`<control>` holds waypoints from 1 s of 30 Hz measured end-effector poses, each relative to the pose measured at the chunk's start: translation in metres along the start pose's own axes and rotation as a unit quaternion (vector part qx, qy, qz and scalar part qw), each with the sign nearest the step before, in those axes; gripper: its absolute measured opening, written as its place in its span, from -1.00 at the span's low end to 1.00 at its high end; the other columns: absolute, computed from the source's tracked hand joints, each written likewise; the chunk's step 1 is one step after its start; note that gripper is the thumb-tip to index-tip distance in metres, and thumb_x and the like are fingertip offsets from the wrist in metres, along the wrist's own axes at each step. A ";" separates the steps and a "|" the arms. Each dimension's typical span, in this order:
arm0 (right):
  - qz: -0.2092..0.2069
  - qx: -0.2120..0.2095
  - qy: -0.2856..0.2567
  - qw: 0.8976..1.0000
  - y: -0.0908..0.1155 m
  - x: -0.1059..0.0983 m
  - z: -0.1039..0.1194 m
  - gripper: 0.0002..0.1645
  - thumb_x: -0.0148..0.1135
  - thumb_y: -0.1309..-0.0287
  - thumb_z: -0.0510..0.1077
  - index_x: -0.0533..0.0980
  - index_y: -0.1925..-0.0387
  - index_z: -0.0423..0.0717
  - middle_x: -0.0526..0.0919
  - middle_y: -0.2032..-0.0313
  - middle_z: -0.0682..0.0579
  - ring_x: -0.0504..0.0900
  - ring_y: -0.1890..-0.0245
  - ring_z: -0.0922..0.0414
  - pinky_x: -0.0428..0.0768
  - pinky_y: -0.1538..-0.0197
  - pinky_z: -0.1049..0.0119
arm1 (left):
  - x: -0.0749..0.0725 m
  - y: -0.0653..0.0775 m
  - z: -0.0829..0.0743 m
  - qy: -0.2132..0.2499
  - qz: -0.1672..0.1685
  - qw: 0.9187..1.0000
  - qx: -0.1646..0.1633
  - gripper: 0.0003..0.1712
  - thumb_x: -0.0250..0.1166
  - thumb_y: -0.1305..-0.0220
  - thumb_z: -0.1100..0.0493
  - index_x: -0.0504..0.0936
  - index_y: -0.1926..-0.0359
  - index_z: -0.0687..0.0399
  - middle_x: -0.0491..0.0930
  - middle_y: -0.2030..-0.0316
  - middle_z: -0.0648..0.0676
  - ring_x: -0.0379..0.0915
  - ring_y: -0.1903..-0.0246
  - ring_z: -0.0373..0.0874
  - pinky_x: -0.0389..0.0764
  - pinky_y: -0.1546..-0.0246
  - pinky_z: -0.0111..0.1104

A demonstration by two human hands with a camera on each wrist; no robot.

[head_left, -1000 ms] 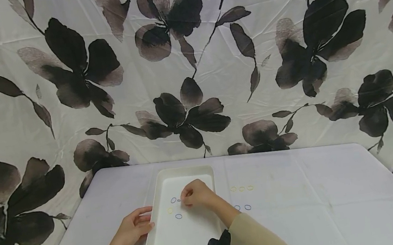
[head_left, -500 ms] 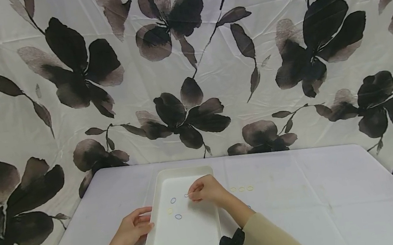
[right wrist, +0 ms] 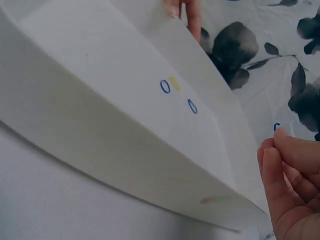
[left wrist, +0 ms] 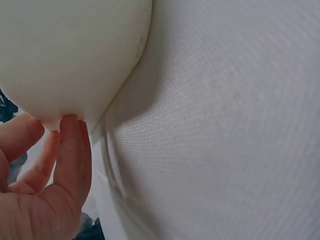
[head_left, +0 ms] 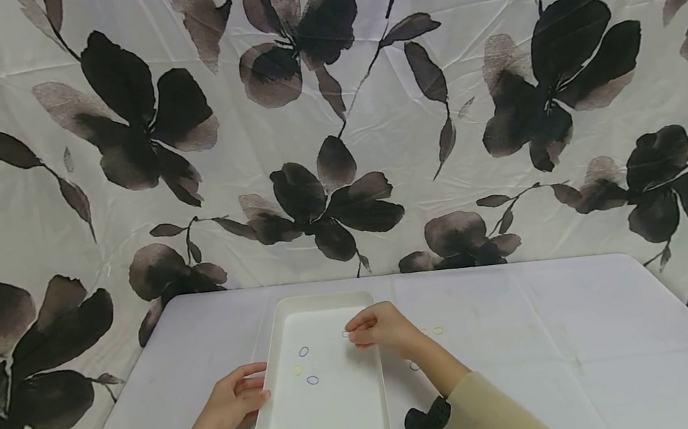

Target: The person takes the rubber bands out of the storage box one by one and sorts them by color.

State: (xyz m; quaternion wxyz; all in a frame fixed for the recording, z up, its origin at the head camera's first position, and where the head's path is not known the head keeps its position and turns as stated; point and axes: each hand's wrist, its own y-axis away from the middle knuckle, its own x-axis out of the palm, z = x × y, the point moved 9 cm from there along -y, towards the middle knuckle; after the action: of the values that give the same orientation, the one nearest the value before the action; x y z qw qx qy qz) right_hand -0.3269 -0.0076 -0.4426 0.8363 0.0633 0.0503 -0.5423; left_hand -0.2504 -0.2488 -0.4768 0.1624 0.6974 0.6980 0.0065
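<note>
A white tray lies lengthwise on the table, and three thin loops rest inside it: a blue ring, a yellow ring and a second blue ring. My right hand is above the tray's right rim, pinching another small blue ring between thumb and fingertip. Part of that ring is hidden by the fingers. At the tray's left side, my left hand touches the outer wall with fairly straight fingers.
Right of the tray on the white tablecloth, a yellow ring and a blue ring show past my right forearm, which covers others. A black wrist strap piece hangs by the sleeve. A floral cloth hangs behind.
My right hand has moved right and slightly away from me, carrying the pinched blue ring from the tray's upper middle to its right rim. My left hand stays in place.
</note>
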 end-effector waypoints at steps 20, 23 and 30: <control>-0.029 0.017 -0.011 0.999 0.014 -0.045 -0.012 -0.77 0.26 -0.04 -0.40 0.55 0.23 -0.52 0.67 0.33 -0.21 0.65 0.37 0.11 0.63 0.22 0.23 | -0.001 -0.001 0.001 -0.008 -0.001 1.000 -0.006 -0.38 0.27 -0.07 0.47 0.32 -0.19 0.40 0.53 0.13 0.25 0.54 0.22 -0.03 0.59 0.30 -0.22; -0.035 0.019 -0.012 0.999 0.017 -0.052 -0.014 -0.76 0.25 -0.05 -0.40 0.55 0.23 -0.52 0.68 0.35 -0.14 0.64 0.38 0.16 0.63 0.21 0.23 | -0.001 -0.001 0.001 -0.009 -0.004 1.000 -0.006 -0.39 0.26 -0.07 0.48 0.33 -0.18 0.40 0.54 0.14 0.25 0.54 0.22 -0.03 0.59 0.31 -0.23; -0.029 0.016 -0.014 0.999 0.027 -0.065 -0.015 -0.73 0.24 -0.07 -0.38 0.53 0.20 -0.55 0.66 0.29 -0.22 0.64 0.34 0.16 0.62 0.19 0.24 | 0.000 0.000 0.000 -0.006 -0.002 1.000 -0.003 -0.39 0.26 -0.06 0.48 0.33 -0.18 0.41 0.55 0.14 0.25 0.55 0.22 -0.02 0.60 0.30 -0.21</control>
State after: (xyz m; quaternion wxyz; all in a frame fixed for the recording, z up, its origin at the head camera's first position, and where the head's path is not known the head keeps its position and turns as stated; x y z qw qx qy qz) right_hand -0.3289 0.0643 -0.4457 0.8196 0.0681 0.0319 -0.5680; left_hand -0.2506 -0.2490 -0.4773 0.1687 0.6955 0.6984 0.0035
